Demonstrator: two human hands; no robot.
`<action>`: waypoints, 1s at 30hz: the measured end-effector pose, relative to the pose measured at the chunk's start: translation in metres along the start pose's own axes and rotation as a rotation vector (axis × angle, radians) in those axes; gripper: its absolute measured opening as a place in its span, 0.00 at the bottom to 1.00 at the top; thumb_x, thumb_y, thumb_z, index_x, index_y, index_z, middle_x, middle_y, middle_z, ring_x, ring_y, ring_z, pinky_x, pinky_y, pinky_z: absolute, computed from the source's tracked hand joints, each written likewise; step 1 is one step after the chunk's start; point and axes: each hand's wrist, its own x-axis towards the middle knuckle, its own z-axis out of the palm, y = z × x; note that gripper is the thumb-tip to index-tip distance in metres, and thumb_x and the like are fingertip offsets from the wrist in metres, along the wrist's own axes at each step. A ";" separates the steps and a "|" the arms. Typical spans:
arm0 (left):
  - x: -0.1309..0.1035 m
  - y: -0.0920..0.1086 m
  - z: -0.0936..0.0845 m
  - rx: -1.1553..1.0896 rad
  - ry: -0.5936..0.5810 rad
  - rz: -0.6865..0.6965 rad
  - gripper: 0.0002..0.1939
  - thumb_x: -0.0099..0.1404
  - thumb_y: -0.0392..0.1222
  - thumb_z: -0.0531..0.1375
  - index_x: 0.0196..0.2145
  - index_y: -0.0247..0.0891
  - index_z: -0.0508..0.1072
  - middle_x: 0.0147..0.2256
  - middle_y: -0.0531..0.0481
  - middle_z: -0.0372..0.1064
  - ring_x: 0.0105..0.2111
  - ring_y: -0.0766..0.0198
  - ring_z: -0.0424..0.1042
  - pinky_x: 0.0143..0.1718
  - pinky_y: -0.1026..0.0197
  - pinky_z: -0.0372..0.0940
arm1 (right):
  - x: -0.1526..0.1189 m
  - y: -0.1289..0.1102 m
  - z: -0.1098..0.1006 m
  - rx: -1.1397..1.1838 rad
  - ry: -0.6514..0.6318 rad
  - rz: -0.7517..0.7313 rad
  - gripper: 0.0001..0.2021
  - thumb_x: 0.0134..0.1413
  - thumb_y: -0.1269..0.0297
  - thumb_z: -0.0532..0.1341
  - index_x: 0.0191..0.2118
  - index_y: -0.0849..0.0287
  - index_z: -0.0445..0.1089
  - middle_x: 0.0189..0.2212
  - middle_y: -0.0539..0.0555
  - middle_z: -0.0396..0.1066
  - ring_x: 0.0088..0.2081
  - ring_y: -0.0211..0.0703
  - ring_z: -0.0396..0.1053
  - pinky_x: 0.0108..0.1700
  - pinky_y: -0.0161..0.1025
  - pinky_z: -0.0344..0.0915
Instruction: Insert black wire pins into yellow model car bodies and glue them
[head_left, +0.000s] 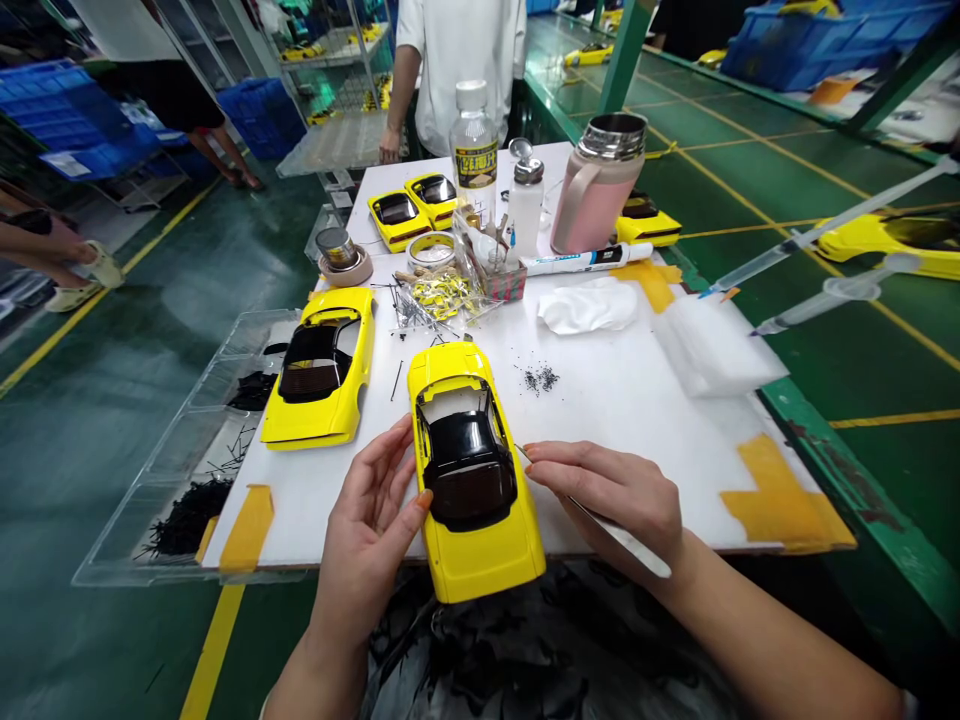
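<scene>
A yellow model car body (487, 555) with a black roof and dark rear window is tilted up at the table's near edge. My left hand (375, 510) grips its left side, thumb over the edge by the window. In my right hand (619, 495) is a pair of metal tweezers (626, 545), pinched between the fingers, their tip by the car body's right side. Whether the tips hold anything is too small to tell. Beyond the car lies a scatter of tiny black bits (540, 378). Another yellow car body (319, 415) rests to the left.
Behind stand a pink mug (596, 195), a clear bottle (474, 150), a pump bottle (527, 205) and a bag of yellow parts (442, 292). Two syringes (817, 300) lie right, over a white pad (716, 345). A plastic tray (169, 440) holds black parts. A person (461, 60) stands opposite.
</scene>
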 end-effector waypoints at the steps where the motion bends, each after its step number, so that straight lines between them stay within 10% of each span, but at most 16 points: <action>1: 0.000 0.000 0.000 -0.001 0.001 0.001 0.28 0.67 0.39 0.68 0.63 0.53 0.69 0.70 0.49 0.59 0.70 0.54 0.59 0.70 0.56 0.59 | 0.000 0.000 0.000 -0.002 -0.001 0.000 0.13 0.67 0.77 0.57 0.49 0.62 0.77 0.46 0.63 0.80 0.46 0.43 0.80 0.48 0.36 0.78; 19: 0.000 -0.002 0.001 0.006 0.023 0.026 0.29 0.66 0.41 0.69 0.62 0.51 0.70 0.69 0.47 0.61 0.70 0.51 0.58 0.71 0.52 0.58 | -0.002 0.001 0.002 0.030 0.028 -0.004 0.13 0.66 0.77 0.57 0.49 0.60 0.77 0.47 0.62 0.80 0.48 0.44 0.80 0.49 0.37 0.79; 26: 0.001 -0.003 0.000 0.014 0.008 0.047 0.29 0.66 0.41 0.68 0.63 0.50 0.69 0.70 0.46 0.60 0.71 0.50 0.57 0.72 0.50 0.57 | 0.002 -0.002 -0.003 0.077 0.209 0.174 0.13 0.64 0.78 0.59 0.48 0.57 0.75 0.38 0.55 0.80 0.38 0.41 0.78 0.40 0.37 0.75; 30: 0.002 -0.003 0.001 0.002 0.020 0.035 0.28 0.65 0.42 0.69 0.62 0.51 0.70 0.70 0.47 0.60 0.71 0.51 0.57 0.72 0.50 0.56 | 0.020 -0.001 0.002 0.102 0.110 0.266 0.11 0.67 0.71 0.56 0.46 0.59 0.76 0.30 0.51 0.76 0.27 0.35 0.70 0.30 0.34 0.66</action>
